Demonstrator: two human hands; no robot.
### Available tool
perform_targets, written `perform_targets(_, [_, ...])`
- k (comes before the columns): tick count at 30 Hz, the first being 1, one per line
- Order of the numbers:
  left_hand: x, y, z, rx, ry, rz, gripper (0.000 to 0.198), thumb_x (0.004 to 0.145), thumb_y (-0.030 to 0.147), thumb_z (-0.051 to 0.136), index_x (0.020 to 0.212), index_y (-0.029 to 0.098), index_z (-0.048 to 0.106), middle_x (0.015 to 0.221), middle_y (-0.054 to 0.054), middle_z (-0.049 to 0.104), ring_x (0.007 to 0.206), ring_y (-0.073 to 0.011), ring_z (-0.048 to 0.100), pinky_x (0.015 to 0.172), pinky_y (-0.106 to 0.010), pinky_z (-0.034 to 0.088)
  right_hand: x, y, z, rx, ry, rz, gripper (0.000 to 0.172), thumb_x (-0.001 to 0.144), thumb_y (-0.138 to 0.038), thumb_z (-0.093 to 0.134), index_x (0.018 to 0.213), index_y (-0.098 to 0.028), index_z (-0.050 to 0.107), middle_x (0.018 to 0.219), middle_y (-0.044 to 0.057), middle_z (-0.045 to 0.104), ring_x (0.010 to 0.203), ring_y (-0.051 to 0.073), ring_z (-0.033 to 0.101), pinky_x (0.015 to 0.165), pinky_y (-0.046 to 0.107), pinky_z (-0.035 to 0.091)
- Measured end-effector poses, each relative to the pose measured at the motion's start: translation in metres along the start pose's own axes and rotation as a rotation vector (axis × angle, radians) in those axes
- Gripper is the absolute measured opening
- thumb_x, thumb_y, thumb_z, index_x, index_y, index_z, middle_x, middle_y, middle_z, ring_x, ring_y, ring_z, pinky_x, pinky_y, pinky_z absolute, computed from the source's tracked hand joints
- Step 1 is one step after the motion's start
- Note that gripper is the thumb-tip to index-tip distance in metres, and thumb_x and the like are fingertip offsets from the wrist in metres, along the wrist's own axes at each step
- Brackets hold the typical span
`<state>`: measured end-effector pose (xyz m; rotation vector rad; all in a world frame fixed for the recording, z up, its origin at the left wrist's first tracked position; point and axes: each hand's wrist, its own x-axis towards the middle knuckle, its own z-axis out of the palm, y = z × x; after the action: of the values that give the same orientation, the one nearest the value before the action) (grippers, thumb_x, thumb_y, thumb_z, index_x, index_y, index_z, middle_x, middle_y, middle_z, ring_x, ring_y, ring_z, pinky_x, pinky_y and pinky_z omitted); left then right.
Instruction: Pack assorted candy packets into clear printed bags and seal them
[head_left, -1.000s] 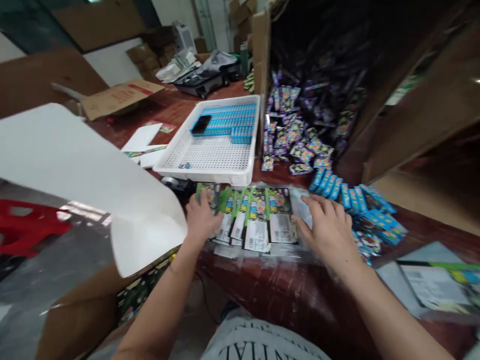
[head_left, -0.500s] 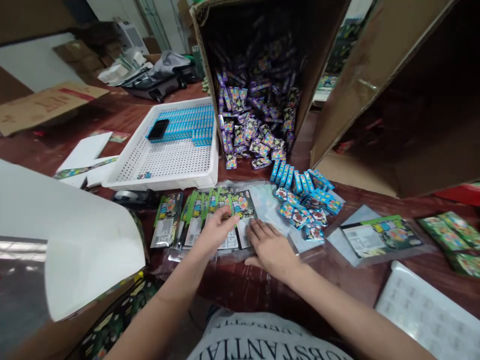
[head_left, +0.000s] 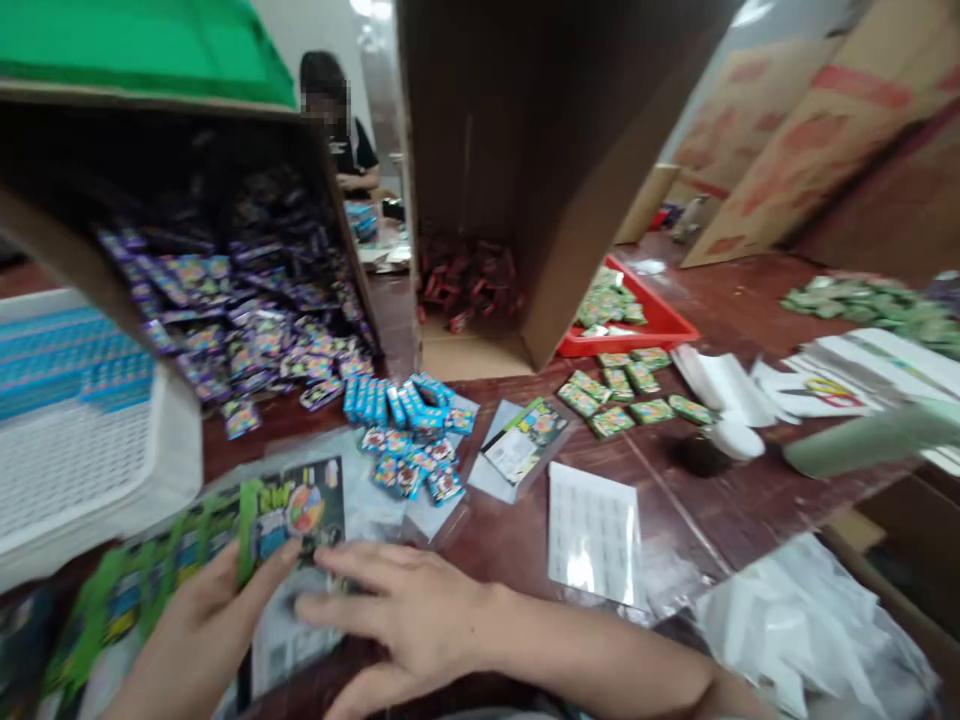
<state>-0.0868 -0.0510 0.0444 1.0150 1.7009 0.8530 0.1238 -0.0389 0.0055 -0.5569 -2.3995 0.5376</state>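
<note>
Printed card packets (head_left: 300, 510), black and green with white label areas, lie overlapped in a row along the table's near left edge. On this row rests my left hand (head_left: 199, 625), its thumb and forefinger apart, touching the packet at the right end; its other fingers are hidden. My right hand (head_left: 409, 610) lies over the lower part of that same packet with its fingers spread, and it grips nothing. Just beyond, small blue candy packs (head_left: 412, 465) are heaped on clear plastic bags. A single printed packet (head_left: 517, 445) lies farther right on a bag.
A carton of purple packs (head_left: 262, 330) tips open behind the row, beside a white basket (head_left: 176, 440). Another carton (head_left: 476, 355) holds red packs. Green packs (head_left: 611, 420), a sticker sheet (head_left: 592, 530), a white-lidded jar (head_left: 735, 437) and scissors (head_left: 829, 390) lie rightward. A person (head_left: 352, 150) sits beyond.
The view has swung right, bringing the red tray, jar and scissors into sight. My right hand's fingers have spread more. Both hands stay at the right end of the packet row.
</note>
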Motion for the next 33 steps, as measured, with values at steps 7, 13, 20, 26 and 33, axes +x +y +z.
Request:
perform_targets(7, [0.008,-0.010,0.071,0.184,-0.415,0.299,0.035,0.074,0.061,0.072,0.103,0.042,0.078,0.106,0.006,0.079,0.103,-0.0339,0.071,0.099,-0.047,0.057,-0.018,0.026,-0.080,-0.092,0.110,0.383,0.032,0.102,-0.031,0.051,0.130,-0.018,0.058,0.115,0.010,0.070,0.108,0.023,0.063,0.100,0.040,0.052])
perform_targets(13, [0.007,0.015,0.106,0.226,-0.568,0.384,0.032,0.090,0.048,0.062,0.114,0.031,0.075,0.108,0.001,0.076,0.102,-0.0287,0.068,0.103,-0.041,0.051,-0.049,0.037,-0.111,-0.002,0.152,0.440,0.048,0.085,-0.042,0.077,0.125,-0.020,0.060,0.122,0.011,0.063,0.114,0.023,0.061,0.096,0.038,0.052])
perform_targets(20, [0.004,0.025,0.125,0.125,-0.553,0.308,0.030,0.093,0.038,0.057,0.112,0.019,0.070,0.103,-0.003,0.075,0.100,-0.0255,0.066,0.092,-0.035,0.052,-0.058,0.038,-0.110,-0.255,0.074,0.516,0.015,0.096,-0.028,0.065,0.107,-0.017,0.064,0.106,0.010,0.069,0.103,0.025,0.066,0.090,0.042,0.056])
perform_targets(26, [0.007,0.018,0.118,0.141,-0.562,0.343,0.024,0.096,0.033,0.054,0.104,0.017,0.069,0.092,-0.002,0.071,0.092,-0.0216,0.064,0.088,-0.032,0.050,-0.057,0.047,-0.100,-0.160,0.109,0.455,0.037,0.093,-0.027,0.069,0.127,-0.019,0.058,0.119,0.012,0.066,0.113,0.027,0.064,0.097,0.046,0.056])
perform_targets(33, [0.005,-0.002,0.119,0.001,-0.436,0.232,0.022,0.092,0.032,0.059,0.102,0.015,0.070,0.090,-0.001,0.070,0.084,-0.0179,0.060,0.078,-0.028,0.047,-0.043,0.053,-0.083,-0.245,0.108,0.421,0.026,0.092,-0.027,0.070,0.115,-0.018,0.062,0.105,0.011,0.065,0.100,0.028,0.064,0.086,0.045,0.057])
